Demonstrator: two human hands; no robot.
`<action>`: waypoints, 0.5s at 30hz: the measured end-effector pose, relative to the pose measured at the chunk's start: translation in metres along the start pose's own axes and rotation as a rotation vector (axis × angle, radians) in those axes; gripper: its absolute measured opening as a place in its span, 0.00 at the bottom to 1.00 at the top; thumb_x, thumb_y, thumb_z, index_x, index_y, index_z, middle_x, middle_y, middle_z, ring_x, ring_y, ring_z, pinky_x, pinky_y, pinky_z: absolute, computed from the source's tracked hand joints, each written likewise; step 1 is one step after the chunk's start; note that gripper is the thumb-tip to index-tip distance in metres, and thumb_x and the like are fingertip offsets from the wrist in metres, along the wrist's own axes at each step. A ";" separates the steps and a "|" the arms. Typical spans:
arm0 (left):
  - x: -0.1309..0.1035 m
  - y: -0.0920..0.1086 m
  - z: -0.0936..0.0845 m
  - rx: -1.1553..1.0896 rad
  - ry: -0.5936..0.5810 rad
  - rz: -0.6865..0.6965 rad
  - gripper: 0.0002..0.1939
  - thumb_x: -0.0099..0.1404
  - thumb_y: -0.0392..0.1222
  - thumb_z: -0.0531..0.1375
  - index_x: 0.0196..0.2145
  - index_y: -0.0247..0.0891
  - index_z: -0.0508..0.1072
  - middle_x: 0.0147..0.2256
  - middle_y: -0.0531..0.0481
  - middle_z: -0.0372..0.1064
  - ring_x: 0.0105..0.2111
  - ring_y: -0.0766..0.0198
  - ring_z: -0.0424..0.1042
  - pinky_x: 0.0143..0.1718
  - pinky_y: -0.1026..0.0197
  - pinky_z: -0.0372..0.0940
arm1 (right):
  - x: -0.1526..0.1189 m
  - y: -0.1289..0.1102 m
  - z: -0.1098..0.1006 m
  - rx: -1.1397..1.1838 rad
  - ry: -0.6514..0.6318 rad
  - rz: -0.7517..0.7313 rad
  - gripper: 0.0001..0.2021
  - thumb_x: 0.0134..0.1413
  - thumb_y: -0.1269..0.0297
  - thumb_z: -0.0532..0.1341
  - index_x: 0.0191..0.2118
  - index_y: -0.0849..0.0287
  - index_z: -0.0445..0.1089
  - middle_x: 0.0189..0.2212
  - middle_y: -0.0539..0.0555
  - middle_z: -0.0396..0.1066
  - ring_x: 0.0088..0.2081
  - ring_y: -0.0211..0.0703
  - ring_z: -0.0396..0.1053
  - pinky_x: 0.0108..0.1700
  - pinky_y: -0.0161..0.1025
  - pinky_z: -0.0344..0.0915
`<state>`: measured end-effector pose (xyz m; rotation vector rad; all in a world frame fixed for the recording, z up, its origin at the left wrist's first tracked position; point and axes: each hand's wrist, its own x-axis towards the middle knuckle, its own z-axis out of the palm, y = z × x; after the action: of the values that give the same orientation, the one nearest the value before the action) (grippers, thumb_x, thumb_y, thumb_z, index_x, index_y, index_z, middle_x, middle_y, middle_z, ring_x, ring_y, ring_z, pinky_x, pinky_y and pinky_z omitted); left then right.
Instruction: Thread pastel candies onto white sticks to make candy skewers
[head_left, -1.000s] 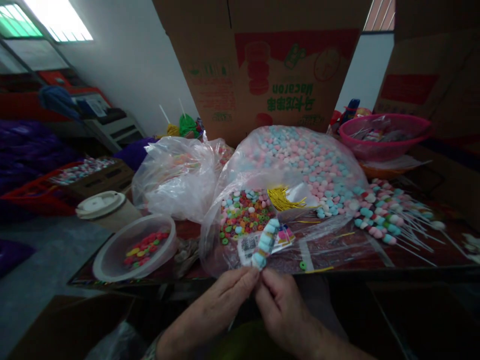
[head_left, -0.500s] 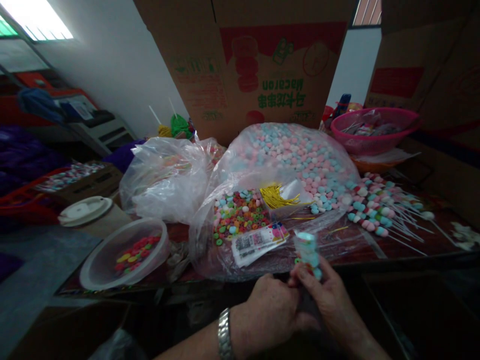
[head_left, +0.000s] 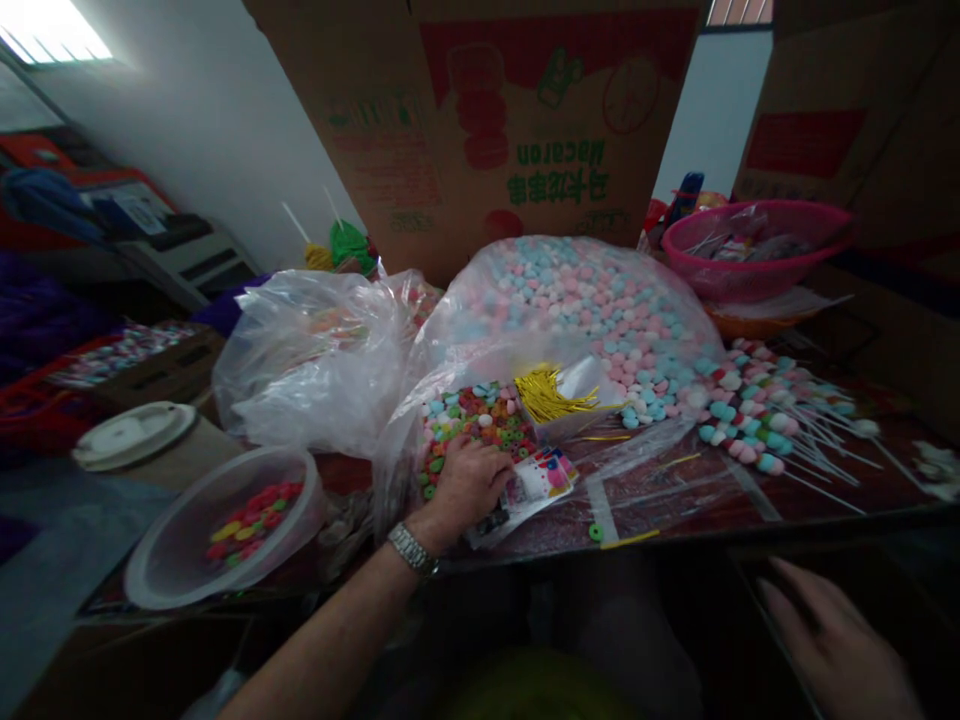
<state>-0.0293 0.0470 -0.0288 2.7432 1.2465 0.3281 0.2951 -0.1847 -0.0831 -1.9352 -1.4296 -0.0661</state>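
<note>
My left hand (head_left: pixel 466 488), with a metal watch (head_left: pixel 412 550) on the wrist, is over the edge of the ring-shaped candies (head_left: pixel 480 410) and the printed packets (head_left: pixel 540 478). Its fingers curl downward, and what they hold, if anything, is hidden. At the lower right, below the table edge, my right hand (head_left: pixel 844 640) is open, thumb and fingers apart, with nothing visible in it. A green ring candy (head_left: pixel 595 532) and a gold twist tie (head_left: pixel 630 539) lie at the table's front edge. More gold twist ties (head_left: pixel 551 392) fill a small white box behind the candies.
A large clear bag of pastel marshmallows (head_left: pixel 592 300) stands behind. Marshmallow skewers (head_left: pixel 750 420) lie at right below a pink basin (head_left: pixel 757 270). At left are a translucent bowl (head_left: pixel 157 545) of candies, a lidded tub (head_left: pixel 135 437) and a plastic bag (head_left: pixel 307 350). A tall carton (head_left: pixel 555 120) rises behind.
My hands have separated. The left moved up-left onto the candies and packets; the right dropped to the lower right, and the clear marshmallow packet it held is no longer seen.
</note>
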 end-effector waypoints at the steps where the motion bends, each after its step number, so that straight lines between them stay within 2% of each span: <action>1: -0.001 0.002 -0.002 0.004 0.012 0.015 0.07 0.63 0.37 0.56 0.31 0.39 0.74 0.30 0.50 0.74 0.34 0.59 0.69 0.53 0.48 0.51 | 0.013 -0.019 0.019 0.032 -0.006 -0.120 0.12 0.54 0.56 0.55 0.38 0.56 0.70 0.34 0.58 0.74 0.36 0.50 0.72 0.38 0.47 0.68; 3: -0.003 0.005 -0.007 0.009 0.043 0.052 0.09 0.65 0.37 0.53 0.31 0.37 0.73 0.30 0.49 0.73 0.34 0.60 0.69 0.53 0.49 0.51 | 0.041 -0.063 0.055 0.120 -0.055 -0.279 0.10 0.58 0.62 0.54 0.42 0.58 0.69 0.38 0.58 0.73 0.41 0.49 0.70 0.44 0.48 0.67; 5: -0.006 0.008 -0.011 0.011 0.059 0.078 0.09 0.66 0.38 0.53 0.33 0.37 0.73 0.31 0.48 0.73 0.35 0.58 0.69 0.51 0.49 0.53 | 0.064 -0.104 0.081 0.189 -0.113 -0.364 0.10 0.58 0.65 0.54 0.42 0.60 0.69 0.38 0.59 0.72 0.41 0.50 0.69 0.44 0.48 0.66; 7: -0.010 0.011 -0.010 0.016 0.042 0.066 0.09 0.63 0.44 0.57 0.37 0.37 0.72 0.34 0.46 0.73 0.37 0.55 0.69 0.48 0.48 0.55 | 0.077 -0.132 0.098 0.213 -0.179 -0.395 0.10 0.57 0.66 0.55 0.43 0.62 0.69 0.36 0.59 0.72 0.39 0.50 0.68 0.42 0.47 0.67; 10: -0.014 0.010 -0.002 -0.002 -0.002 -0.025 0.17 0.56 0.50 0.64 0.40 0.37 0.72 0.38 0.45 0.73 0.39 0.51 0.69 0.44 0.48 0.57 | 0.079 -0.142 0.111 0.228 -0.237 -0.396 0.11 0.55 0.67 0.57 0.44 0.61 0.68 0.35 0.58 0.71 0.38 0.49 0.67 0.41 0.46 0.67; 13: -0.014 0.004 0.006 -0.049 -0.009 -0.067 0.10 0.60 0.46 0.61 0.33 0.37 0.73 0.32 0.47 0.74 0.35 0.56 0.71 0.42 0.53 0.57 | 0.068 -0.130 0.112 0.233 -0.244 -0.346 0.10 0.55 0.68 0.57 0.43 0.62 0.68 0.36 0.59 0.71 0.39 0.50 0.67 0.42 0.47 0.67; 15: -0.013 0.000 0.004 -0.073 -0.005 -0.053 0.08 0.64 0.43 0.58 0.32 0.38 0.74 0.31 0.49 0.75 0.34 0.58 0.71 0.41 0.55 0.58 | 0.063 -0.123 0.107 0.234 -0.226 -0.322 0.08 0.57 0.68 0.56 0.41 0.62 0.68 0.36 0.60 0.70 0.39 0.50 0.66 0.42 0.47 0.67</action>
<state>-0.0366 0.0367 -0.0349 2.6439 1.2774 0.3543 0.1765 -0.0567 -0.0720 -1.5477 -1.8030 0.1699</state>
